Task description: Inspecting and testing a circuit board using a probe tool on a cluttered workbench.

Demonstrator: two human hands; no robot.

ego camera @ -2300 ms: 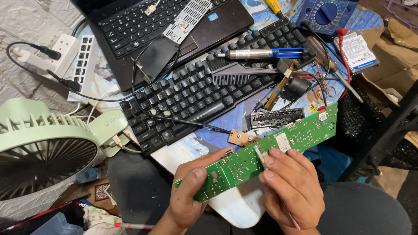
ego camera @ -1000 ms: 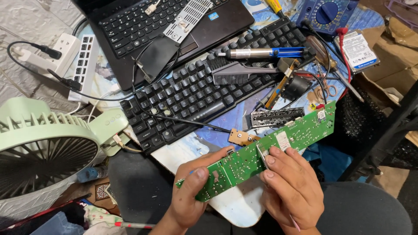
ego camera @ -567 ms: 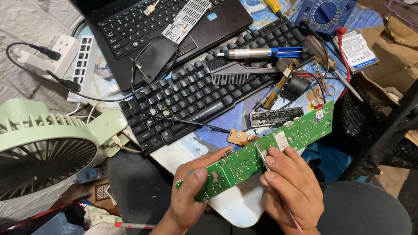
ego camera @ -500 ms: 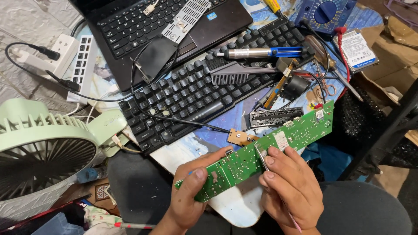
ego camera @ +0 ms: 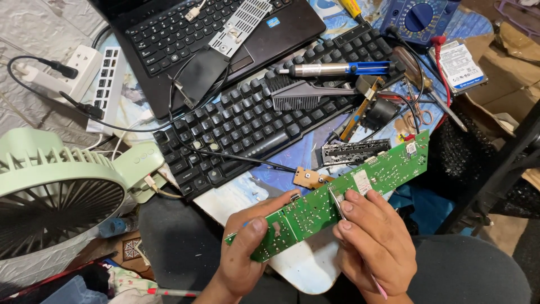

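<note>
- Two hands hold a long green board (ego camera: 337, 202) over the near edge of the table (ego camera: 236, 197), just as in the earlier views; the board has barely shifted, its far end a touch lower.
- That steadiness suggests close work on one spot near the board's middle goes on.
- Left hand (ego camera: 247, 253) is closed on the board's near end, thumb on top, fingers beneath.
- Right hand (ego camera: 374, 242) pinches thin tweezers (ego camera: 336, 202) in a narrow grip, tip on the board beside a white label, other fingers resting on the board's edge.
- Beyond lie a black keyboard (ego camera: 253, 118), laptop (ego camera: 191, 34), comb (ego camera: 304, 95) and green fan (ego camera: 62, 191).
</note>
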